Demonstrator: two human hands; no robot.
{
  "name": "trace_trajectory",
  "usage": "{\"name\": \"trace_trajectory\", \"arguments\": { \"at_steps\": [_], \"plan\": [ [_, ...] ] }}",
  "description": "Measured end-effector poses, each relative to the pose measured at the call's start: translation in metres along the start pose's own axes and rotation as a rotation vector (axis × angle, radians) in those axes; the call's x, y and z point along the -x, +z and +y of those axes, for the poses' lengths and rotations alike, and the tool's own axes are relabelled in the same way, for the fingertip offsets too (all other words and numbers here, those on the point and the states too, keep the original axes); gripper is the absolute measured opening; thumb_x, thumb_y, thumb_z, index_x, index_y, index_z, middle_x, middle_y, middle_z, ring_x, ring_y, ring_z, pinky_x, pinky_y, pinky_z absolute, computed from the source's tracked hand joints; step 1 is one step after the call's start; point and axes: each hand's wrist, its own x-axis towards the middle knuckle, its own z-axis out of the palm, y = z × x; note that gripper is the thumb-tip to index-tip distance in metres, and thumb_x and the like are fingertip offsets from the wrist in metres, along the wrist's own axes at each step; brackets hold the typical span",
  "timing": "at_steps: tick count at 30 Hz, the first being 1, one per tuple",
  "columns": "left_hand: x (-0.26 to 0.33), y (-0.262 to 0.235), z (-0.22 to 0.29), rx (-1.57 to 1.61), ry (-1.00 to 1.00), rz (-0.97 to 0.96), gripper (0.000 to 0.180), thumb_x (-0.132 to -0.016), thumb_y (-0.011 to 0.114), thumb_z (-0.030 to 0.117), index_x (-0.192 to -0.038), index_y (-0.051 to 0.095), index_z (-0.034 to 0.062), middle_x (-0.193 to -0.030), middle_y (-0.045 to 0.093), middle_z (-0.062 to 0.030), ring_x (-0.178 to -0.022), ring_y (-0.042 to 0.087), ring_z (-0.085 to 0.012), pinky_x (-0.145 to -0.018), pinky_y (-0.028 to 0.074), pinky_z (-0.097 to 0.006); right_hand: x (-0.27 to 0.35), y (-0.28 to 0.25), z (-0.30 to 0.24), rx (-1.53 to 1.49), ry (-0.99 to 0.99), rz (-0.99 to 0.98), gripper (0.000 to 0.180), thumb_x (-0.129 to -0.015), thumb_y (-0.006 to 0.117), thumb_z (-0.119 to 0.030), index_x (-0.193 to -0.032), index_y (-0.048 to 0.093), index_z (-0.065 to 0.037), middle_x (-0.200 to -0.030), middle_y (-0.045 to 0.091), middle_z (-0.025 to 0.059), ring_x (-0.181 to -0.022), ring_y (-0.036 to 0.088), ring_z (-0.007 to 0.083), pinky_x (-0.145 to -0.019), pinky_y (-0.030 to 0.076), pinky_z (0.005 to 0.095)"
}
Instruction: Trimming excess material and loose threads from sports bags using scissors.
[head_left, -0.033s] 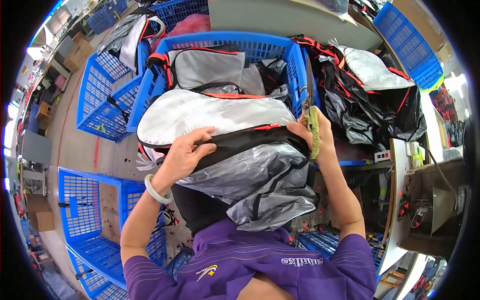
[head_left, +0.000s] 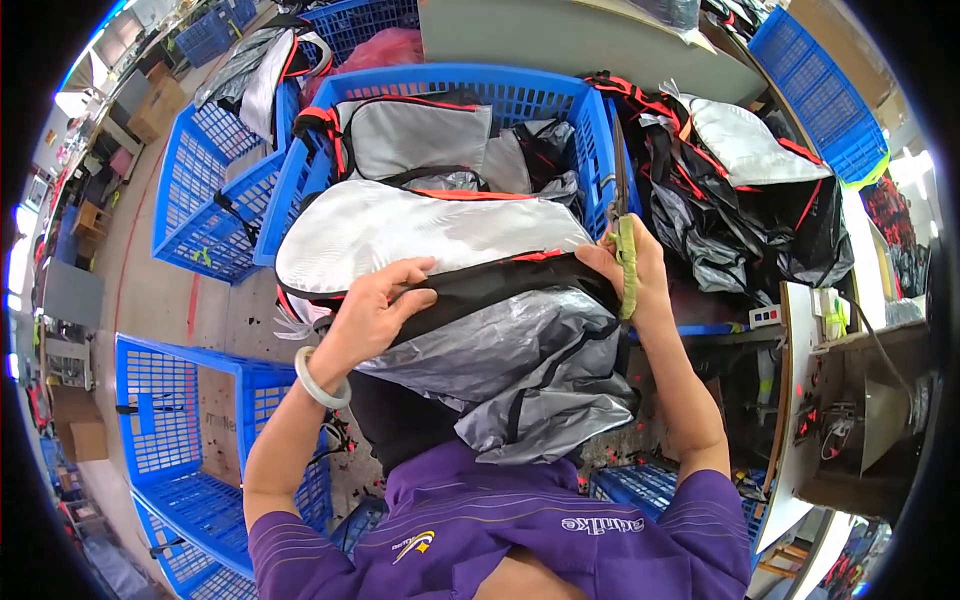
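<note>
**Over the blue crate: two hands on a silver backpack**

Above the big blue plastic crate [head_left: 590, 130], a silver and black backpack [head_left: 440, 235] with red piping lay across the person's lap, its top reaching over the crate's near rim. The left hand [head_left: 375, 310], a pale bangle [head_left: 320, 378] on its wrist, pressed down on the bag's black band, fingers curled over the fabric. The right hand [head_left: 630, 275] was closed around a pair of scissors with yellow-green handles [head_left: 622, 235], their dark blades pointing away, and also touched the bag's right edge. The hands were apart, one at each end of the black band. More grey bags [head_left: 420, 135] sat inside the crate. A heap of black and silver bags [head_left: 750, 190] lay just to the right, and another blue crate [head_left: 200, 190] stood on the left.
</note>
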Motion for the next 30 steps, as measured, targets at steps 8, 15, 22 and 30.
{"name": "trace_trajectory", "arguments": {
  "at_steps": [8, 15, 22, 30],
  "plan": [
    [-0.009, 0.014, 0.004, -0.212, 0.195, 0.093, 0.011, -0.082, 0.060, -0.003, -0.091, 0.055, -0.0052, -0.116, 0.064, -0.0166, -0.091, 0.065, -0.0190, -0.081, 0.049, -0.028, -0.028, -0.055, -0.017, 0.660, -0.287, -0.309, 0.050, -0.055, 0.089, -0.028, -0.077, 0.053, -0.001, -0.070, 0.048, 0.0069, -0.063, 0.049, 0.0207, -0.058, 0.040, 0.0317],
    [-0.006, 0.018, -0.005, -0.220, 0.285, 0.168, 0.014, -0.081, 0.064, -0.002, -0.093, 0.057, -0.0023, -0.108, 0.066, -0.0144, -0.082, 0.066, -0.0292, -0.068, 0.052, -0.030, -0.056, -0.071, -0.038, 0.973, -0.443, -0.634, 0.063, -0.052, 0.085, -0.044, -0.087, 0.054, -0.002, -0.086, 0.054, 0.0096, -0.083, 0.054, 0.0296, -0.069, 0.046, 0.0386],
    [-0.003, 0.022, -0.009, -0.175, 0.330, 0.200, 0.018, -0.080, 0.065, -0.005, -0.095, 0.055, -0.0020, -0.107, 0.065, -0.0156, -0.083, 0.066, -0.0298, -0.069, 0.052, -0.030, -0.066, -0.068, -0.051, 1.043, -0.380, -0.860, 0.063, -0.055, 0.083, -0.048, -0.089, 0.055, -0.003, -0.086, 0.055, 0.0085, -0.085, 0.056, 0.0300, -0.069, 0.047, 0.0389],
    [0.000, 0.020, -0.011, -0.166, 0.291, 0.210, 0.016, -0.081, 0.066, -0.003, -0.090, 0.053, -0.0012, -0.108, 0.065, -0.0155, -0.085, 0.067, -0.0292, -0.070, 0.053, -0.030, -0.058, -0.066, -0.042, 0.919, -0.342, -0.797, 0.053, -0.047, 0.088, -0.031, -0.076, 0.056, 0.000, -0.070, 0.055, 0.0099, -0.064, 0.057, 0.0313, -0.056, 0.045, 0.0374]
  ]
}}
